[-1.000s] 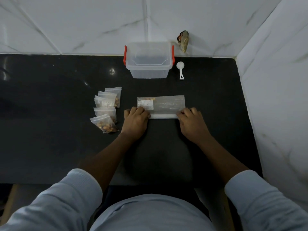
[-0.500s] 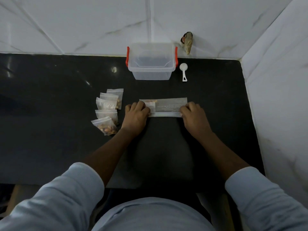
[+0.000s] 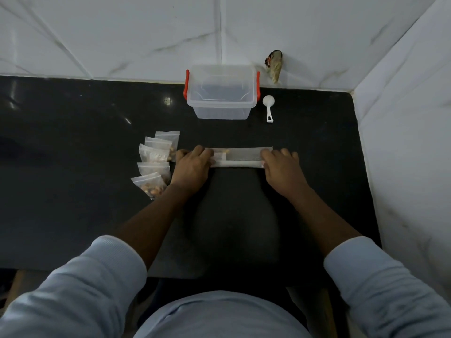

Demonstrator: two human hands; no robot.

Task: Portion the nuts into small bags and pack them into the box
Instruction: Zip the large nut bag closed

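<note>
Nuts [image 3: 153,189] lie portioned in five small bags [image 3: 154,154], overlapped on the bench [image 3: 73,191] just beside your left hand [image 3: 192,167]. Your left hand and right hand [image 3: 280,168] each grip one end of the folded pouch [image 3: 241,157], fingers curled over it, holding it down on the bench. The clear box [image 3: 220,93] stands by the wall, well apart from the bags, with a white scoop [image 3: 268,108] just beside it.
</note>
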